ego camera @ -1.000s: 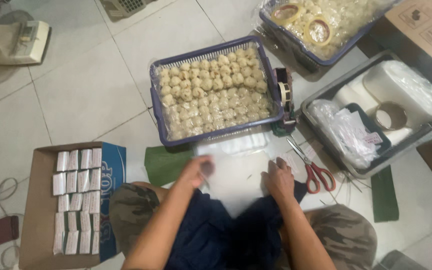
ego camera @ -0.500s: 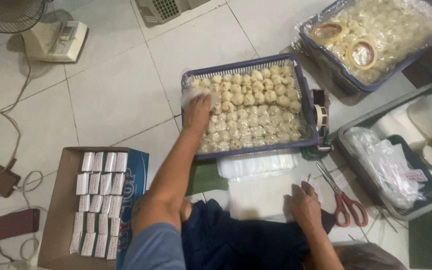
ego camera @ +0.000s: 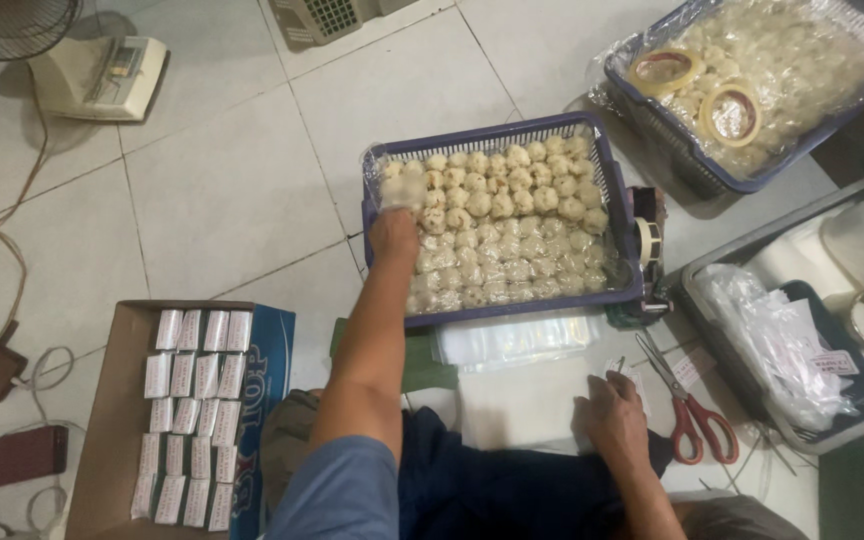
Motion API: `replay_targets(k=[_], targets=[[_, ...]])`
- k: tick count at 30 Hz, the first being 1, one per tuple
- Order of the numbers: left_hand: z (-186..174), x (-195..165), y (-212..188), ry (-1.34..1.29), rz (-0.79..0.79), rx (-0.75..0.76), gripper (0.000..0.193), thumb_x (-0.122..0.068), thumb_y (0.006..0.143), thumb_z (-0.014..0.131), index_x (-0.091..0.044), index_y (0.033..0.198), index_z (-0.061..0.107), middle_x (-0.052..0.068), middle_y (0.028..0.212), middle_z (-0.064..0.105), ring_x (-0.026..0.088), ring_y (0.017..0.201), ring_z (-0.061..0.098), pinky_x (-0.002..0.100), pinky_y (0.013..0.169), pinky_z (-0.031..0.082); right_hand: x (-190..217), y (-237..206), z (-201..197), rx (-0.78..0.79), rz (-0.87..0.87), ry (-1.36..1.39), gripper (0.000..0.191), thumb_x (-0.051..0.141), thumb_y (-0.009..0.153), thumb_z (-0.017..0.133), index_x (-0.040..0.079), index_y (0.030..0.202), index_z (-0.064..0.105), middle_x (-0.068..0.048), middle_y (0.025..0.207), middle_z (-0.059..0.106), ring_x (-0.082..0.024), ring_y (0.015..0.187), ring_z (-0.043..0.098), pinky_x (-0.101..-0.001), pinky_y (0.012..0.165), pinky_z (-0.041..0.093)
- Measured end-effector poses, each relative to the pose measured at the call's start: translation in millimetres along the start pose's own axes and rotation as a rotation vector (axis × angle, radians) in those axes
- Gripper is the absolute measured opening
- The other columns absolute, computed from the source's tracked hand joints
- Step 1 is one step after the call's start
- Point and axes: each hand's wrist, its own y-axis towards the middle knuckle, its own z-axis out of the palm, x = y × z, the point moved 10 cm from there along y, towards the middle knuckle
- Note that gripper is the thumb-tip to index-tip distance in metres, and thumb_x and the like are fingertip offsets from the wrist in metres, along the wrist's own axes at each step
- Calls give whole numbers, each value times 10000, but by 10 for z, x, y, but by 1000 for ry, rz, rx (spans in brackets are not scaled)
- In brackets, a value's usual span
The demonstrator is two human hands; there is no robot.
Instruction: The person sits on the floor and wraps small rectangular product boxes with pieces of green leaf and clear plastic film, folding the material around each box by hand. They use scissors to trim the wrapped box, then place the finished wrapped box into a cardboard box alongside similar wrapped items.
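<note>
The left hand [ego camera: 397,215] reaches into the purple basket [ego camera: 607,180] in the middle of the frame and its fingers close on one round white dumpling [ego camera: 402,190] at the basket's left edge – the picking step, it seems. The next move would call for lifting this piece out without pressing it flat or disturbing its neighbours.

The right hand [ego camera: 614,420] lies with loose, spread fingers on a white sheet [ego camera: 522,400] in the lower middle, holding nothing. Just above it is a stack of clear plastic bags [ego camera: 512,340].

I count one pair of red scissors [ego camera: 687,410] beside the right hand, two tape rolls [ego camera: 697,90] in the second basket at the upper right – and one cardboard box [ego camera: 117,400] of small white packets at the lower left.
</note>
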Motion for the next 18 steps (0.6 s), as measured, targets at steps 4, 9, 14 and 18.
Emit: replay_targets(k=[4, 9, 14, 18], targets=[[204, -120, -108, 160, 196, 353, 223, -125, 756, 795, -48, 962, 761, 195, 1075, 720, 356, 1016, 710, 441, 882, 583, 14, -2, -7, -32, -48, 13, 448, 270, 783, 764, 113, 1200, 712, -215, 1342, 601, -419, 1180, 615, -483, 972, 525], [87, -167, -493, -207, 135, 493, 412, -278, 760, 930, 3, 991, 736, 209, 1076, 736, 321, 992, 722, 405, 904, 573, 117, -10, -130, -37, -38, 22, 362, 237, 790, 765, 114, 1131, 744, -172, 1295, 640, -400, 1139, 629, -478, 944, 524], [188, -501, -1623, -1410, -257, 579, 438, -44, 799, 804, -34, 1193, 611, 166, 1094, 747, 242, 929, 761, 343, 799, 656, 857, -159, -660, -207, -162, 382, 278, 72, 913, 707, 102, 1189, 728, -102, 1222, 715, -276, 1055, 725, -368, 904, 593], [145, -864, -2540, -1635, -164, 576, 328, -34, 874, 813, 35, 1109, 594, 176, 1052, 740, 245, 925, 737, 367, 803, 622, 1660, -456, -947, -254, -366, 619, 553, 55, 794, 811, 16, 1314, 627, -170, 1313, 642, -239, 1056, 690, -319, 851, 575]])
